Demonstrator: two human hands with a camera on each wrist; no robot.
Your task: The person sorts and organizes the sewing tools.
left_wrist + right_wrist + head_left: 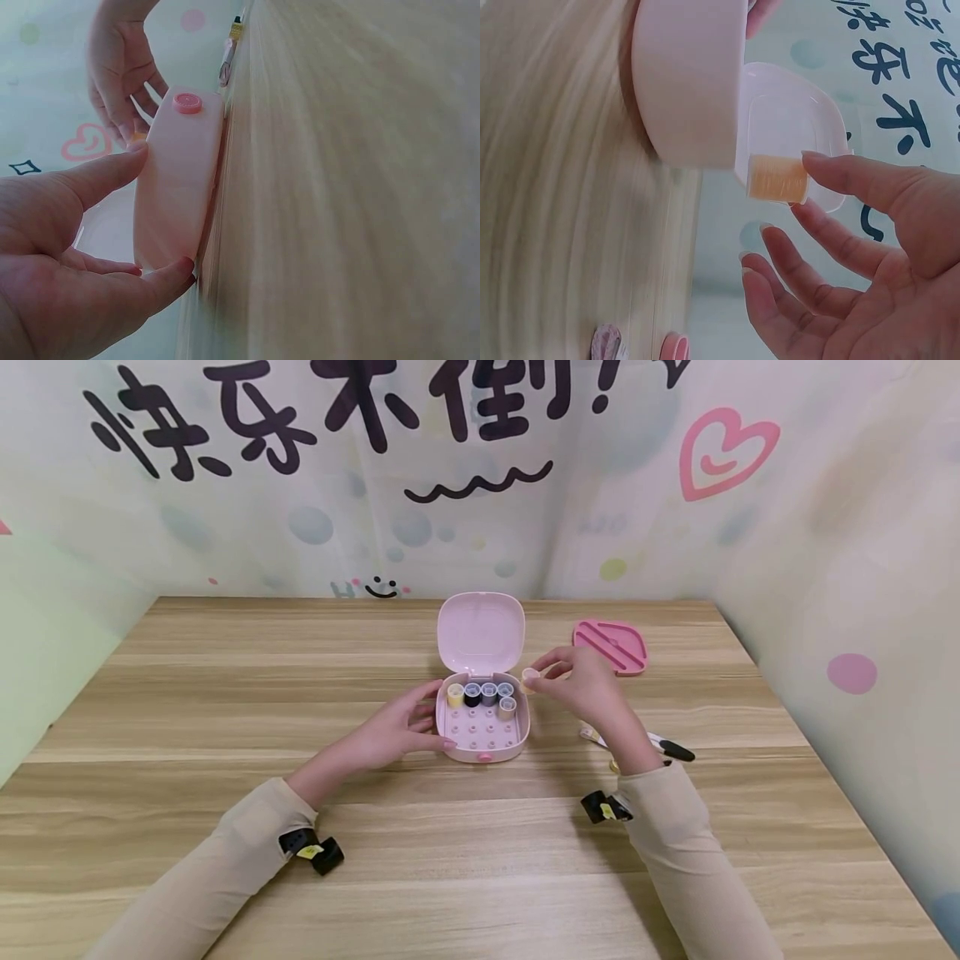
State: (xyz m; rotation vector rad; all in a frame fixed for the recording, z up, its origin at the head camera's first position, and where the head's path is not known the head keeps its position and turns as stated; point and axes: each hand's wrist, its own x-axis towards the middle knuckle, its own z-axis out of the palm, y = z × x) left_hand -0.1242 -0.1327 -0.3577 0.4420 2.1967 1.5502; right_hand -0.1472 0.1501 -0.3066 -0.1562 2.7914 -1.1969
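A pale pink sewing box (483, 755) with its lid (481, 635) raised stands on the table, rows of small pegs inside. My left hand (393, 727) grips the box's left side, thumb at the front rim and fingers along the wall. Between thumb and index finger, my right hand (581, 685) pinches a light orange thread spool (778, 178), held just above the right rim. Yellow (455, 696), black (472, 696), grey (489, 696) and blue-grey (506, 692) spools fill the back row. A beige spool (507, 709) sits in front of the blue-grey one.
A bright pink tray insert (622, 643) lies behind my right hand. Under my right forearm, partly hidden, are a slim tool with a black handle (677, 750) and a small yellow item (614, 767). A printed cloth wall (300, 552) borders the table's back edge.
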